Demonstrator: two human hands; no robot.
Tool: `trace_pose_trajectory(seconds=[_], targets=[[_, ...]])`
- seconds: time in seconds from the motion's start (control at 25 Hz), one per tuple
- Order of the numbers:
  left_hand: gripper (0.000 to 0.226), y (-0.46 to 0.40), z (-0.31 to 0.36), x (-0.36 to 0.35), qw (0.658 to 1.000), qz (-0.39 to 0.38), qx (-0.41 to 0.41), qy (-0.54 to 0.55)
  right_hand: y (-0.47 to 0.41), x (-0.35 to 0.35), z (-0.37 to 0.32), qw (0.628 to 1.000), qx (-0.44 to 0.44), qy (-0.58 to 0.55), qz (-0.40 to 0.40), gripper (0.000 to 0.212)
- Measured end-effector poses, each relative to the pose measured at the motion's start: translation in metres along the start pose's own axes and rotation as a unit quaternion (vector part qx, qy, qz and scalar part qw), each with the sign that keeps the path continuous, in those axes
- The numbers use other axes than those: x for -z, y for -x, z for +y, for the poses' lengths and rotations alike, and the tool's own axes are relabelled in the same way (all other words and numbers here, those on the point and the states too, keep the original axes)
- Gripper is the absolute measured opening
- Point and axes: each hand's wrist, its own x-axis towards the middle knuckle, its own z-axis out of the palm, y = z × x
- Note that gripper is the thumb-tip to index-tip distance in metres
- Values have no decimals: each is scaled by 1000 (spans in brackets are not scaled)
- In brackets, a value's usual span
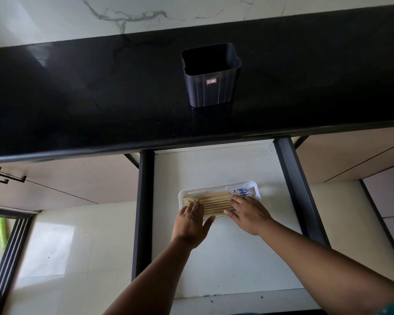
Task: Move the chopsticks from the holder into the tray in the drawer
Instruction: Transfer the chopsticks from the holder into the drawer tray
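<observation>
A dark rectangular holder stands upright on the black counter and looks empty inside. Below it the drawer is pulled out, with a white tray lying on its pale floor. Several wooden chopsticks with blue-and-white patterned ends lie side by side in the tray. My left hand rests flat on the left ends of the chopsticks, fingers spread. My right hand lies flat over their right part, fingers apart. Neither hand grips anything.
The black counter runs across the view with a marble wall behind. Dark drawer rails flank the open drawer. Closed cabinet fronts with dark handles sit to the left and right. A glass door frame shows at lower left.
</observation>
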Motion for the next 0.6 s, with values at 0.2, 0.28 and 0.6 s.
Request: trace_pose_trajectory(seconds=[0.2,0.28,0.6], targets=[[65,2,5,1,1000,17,3,10,3,-2,5,999,11,44,-6,109],[77,-1,4,-1,1000,-22,14,-10,5,-2,4,998,20,50,-37,109],[58,1,4,10,976,123,117,134,2,1,18,906,-256,-215,258,45]])
